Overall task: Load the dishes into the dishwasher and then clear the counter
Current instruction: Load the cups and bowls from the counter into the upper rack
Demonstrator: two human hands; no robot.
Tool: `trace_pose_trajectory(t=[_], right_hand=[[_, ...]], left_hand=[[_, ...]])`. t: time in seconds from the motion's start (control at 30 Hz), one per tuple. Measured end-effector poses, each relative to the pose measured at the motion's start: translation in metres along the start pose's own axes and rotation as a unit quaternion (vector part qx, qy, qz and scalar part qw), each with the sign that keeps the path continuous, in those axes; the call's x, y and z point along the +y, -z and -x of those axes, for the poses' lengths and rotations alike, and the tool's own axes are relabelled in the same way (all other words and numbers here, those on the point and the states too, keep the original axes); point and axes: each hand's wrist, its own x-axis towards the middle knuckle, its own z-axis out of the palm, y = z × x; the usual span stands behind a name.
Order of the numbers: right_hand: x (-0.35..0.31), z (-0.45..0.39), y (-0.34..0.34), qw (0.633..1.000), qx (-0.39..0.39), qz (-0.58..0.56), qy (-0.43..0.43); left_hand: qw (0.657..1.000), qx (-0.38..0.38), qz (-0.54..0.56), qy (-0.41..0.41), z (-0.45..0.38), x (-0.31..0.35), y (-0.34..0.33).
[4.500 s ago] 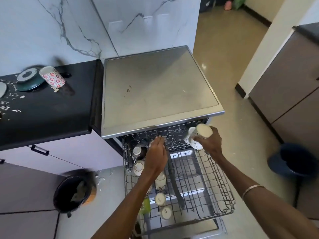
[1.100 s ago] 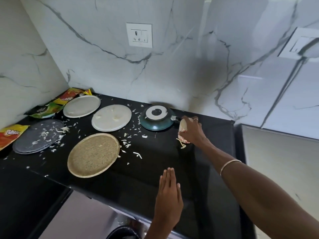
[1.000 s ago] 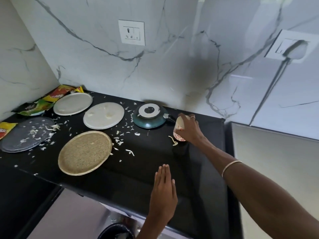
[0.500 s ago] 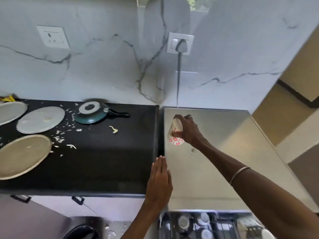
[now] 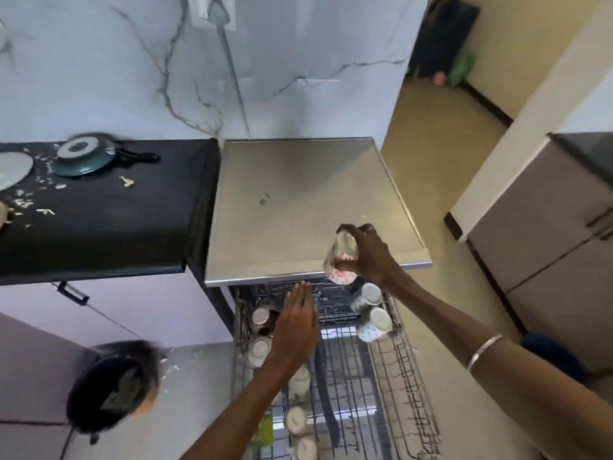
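Note:
My right hand (image 5: 371, 254) grips a white cup with red flowers (image 5: 341, 260), tilted mouth down, above the front edge of the dishwasher top (image 5: 298, 200). Below it the wire upper rack (image 5: 398, 376) is pulled out. Two white dotted cups (image 5: 368, 310) lie at the rack's back right, and several upturned cups (image 5: 262, 343) line its left side. Flat, with straight fingers, my left hand (image 5: 297, 327) hovers over the rack's back left. A teal pan (image 5: 84, 156) sits upside down on the black counter (image 5: 99, 224).
Plates (image 5: 13, 167) and white scraps lie at the counter's left edge. A black bin (image 5: 109, 390) with waste stands on the floor at the left. A grey cabinet (image 5: 547, 244) is at the right. A marble wall runs behind.
My right hand carried the flowered cup from over the dishwasher top's back to its front edge, above the rack. The left hand left the counter edge and moved over the rack.

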Motion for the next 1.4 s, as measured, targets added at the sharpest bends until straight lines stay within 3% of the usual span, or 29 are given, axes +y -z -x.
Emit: trace_pose_trajectory(t=[0.3,0.47,0.6,0.87,1.13,1.4], right_hand=[[0.112,0.087,-0.051,0.991,-0.004,-0.031,-0.133],[0.160,0.124,-0.112,0.974,-0.056,-0.080,-0.204],[0.185,0.142,-0.156,0.969,-0.024,-0.071,-0.237],[0.237,0.140,-0.216,0.974,0.009,-0.012,-0.226],[0.242,0.138,-0.233,0.968,0.004,0.178,-0.179],[0.235,0.141,-0.223,0.966,-0.006,0.143,-0.215]], left_hand=[[0.994,-0.102,-0.024,0.021,0.035,0.003,-0.054],[0.987,-0.147,-0.039,0.057,0.071,-0.017,-0.075],[0.985,-0.154,-0.058,0.059,0.091,-0.039,-0.089],[0.984,-0.158,-0.039,0.076,0.083,-0.059,-0.128],[0.978,-0.200,-0.019,0.063,0.096,-0.066,-0.147],[0.985,-0.161,-0.009,0.059,0.070,-0.058,-0.132]])
